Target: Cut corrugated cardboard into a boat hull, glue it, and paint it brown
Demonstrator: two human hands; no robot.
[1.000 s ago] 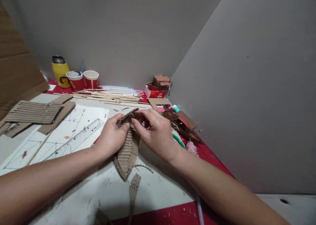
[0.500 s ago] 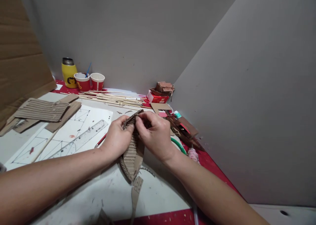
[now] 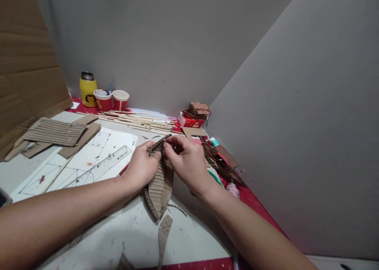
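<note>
A small boat-shaped piece of corrugated cardboard (image 3: 156, 185) is held up over the table, its pointed end toward me. My left hand (image 3: 142, 162) is closed around its left side, thumb on the ribbed inner face. At its far end my right hand (image 3: 188, 159) pinches with thumb and forefinger near the top edge; whatever lies between those fingertips is too small to make out. Below the pointed end lies a flat cardboard strip with a wider head (image 3: 164, 232). A thin wavy cardboard scrap (image 3: 177, 210) rests beside it.
Left lie corrugated cardboard pieces (image 3: 56, 132), a drawn plan (image 3: 100, 139) and a clear ruler (image 3: 103, 165). Behind are wooden sticks (image 3: 136, 122), paper cups (image 3: 120, 101) and a yellow bottle (image 3: 88, 91). A brown model boat (image 3: 197, 110) sits on a red box at the wall corner.
The view has shifted slightly, so the background sits a little further right and lower. Both hands keep their hold on the cardboard boat, with the right fingertips moving only slightly at its far end.
</note>
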